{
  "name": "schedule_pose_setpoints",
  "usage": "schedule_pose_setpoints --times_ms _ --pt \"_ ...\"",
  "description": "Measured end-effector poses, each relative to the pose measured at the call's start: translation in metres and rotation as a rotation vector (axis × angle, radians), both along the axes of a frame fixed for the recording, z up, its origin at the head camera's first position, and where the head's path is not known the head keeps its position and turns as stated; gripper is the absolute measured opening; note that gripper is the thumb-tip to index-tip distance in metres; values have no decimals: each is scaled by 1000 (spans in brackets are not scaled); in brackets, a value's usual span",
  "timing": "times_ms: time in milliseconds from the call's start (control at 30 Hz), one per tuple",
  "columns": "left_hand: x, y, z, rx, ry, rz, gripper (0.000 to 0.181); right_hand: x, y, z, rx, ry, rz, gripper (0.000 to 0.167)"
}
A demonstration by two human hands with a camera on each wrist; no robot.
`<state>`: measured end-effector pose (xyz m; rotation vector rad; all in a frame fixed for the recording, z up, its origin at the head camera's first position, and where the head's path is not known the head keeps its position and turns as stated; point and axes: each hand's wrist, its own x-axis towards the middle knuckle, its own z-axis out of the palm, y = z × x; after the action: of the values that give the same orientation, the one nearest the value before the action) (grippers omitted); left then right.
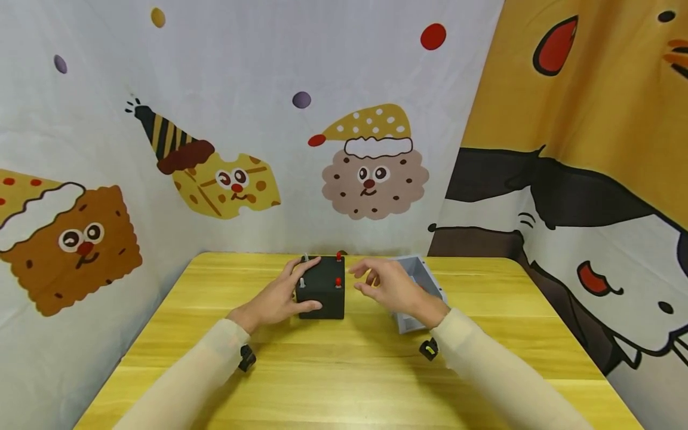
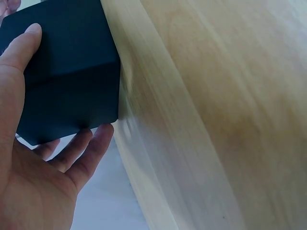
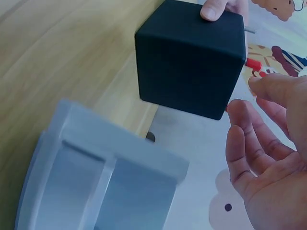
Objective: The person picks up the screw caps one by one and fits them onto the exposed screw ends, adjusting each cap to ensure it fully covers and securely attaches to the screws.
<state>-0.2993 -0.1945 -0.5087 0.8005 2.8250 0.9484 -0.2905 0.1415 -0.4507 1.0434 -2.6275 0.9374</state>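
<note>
A black box (image 1: 321, 298) stands on the wooden table, with two metal-coloured toggles at the left of its top and two red-capped ones at the right. My left hand (image 1: 278, 297) grips the box from its left side, the thumb on the near face, as the left wrist view also shows (image 2: 38, 177). To the right of the box hovers my right hand (image 1: 395, 286), fingers bent loosely, holding nothing. In the right wrist view, that hand (image 3: 273, 139) is beside a red toggle (image 3: 253, 63) without clearly touching it.
A grey divided tray (image 1: 424, 278) stands right of the box, partly behind my right hand and wrist. The table (image 1: 322, 382) ends at a hanging cloth (image 1: 242, 233) printed with cartoon figures.
</note>
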Motion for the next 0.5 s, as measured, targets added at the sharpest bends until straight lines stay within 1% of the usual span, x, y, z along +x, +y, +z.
schedule_pose_setpoints --times_ms 133,300,500 --pt "1 1 2 -5 -1 7 105 -1 7 2 7 3 -26 23" --pt "2 2 0 -11 -2 15 106 -3 18 3 6 10 -45 21" --pt "3 4 0 -4 1 14 106 -7 33 2 9 50 -86 17"
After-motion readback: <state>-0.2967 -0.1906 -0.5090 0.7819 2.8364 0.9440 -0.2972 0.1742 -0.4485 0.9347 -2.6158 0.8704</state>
